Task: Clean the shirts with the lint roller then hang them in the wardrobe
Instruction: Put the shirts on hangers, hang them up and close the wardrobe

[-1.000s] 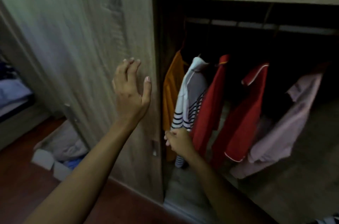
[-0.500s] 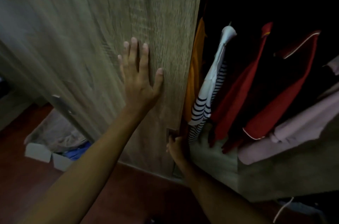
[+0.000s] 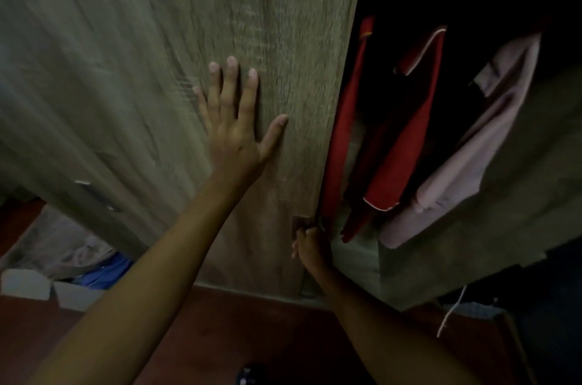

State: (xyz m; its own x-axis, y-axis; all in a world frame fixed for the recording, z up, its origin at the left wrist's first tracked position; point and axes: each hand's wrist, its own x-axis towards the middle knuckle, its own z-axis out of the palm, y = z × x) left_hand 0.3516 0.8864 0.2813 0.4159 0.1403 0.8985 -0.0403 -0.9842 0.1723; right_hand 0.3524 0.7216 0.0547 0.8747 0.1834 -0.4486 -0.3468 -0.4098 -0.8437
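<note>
Head view, dim and a little blurred: left hand pressed flat on the wood-grain wardrobe door, fingers spread and straight, grasping nothing. Right hand low at the door's right edge, fingers curled tight around the small recessed handle. To the right of the door edge, inside the dark wardrobe: a red shirt hanging just beside the edge, a second red shirt with white piping next to it, then a pale pink shirt furthest right. Lower left, past the door, a white box holding blue cloth on the reddish-brown floor. No telling where the lint roller is
</note>
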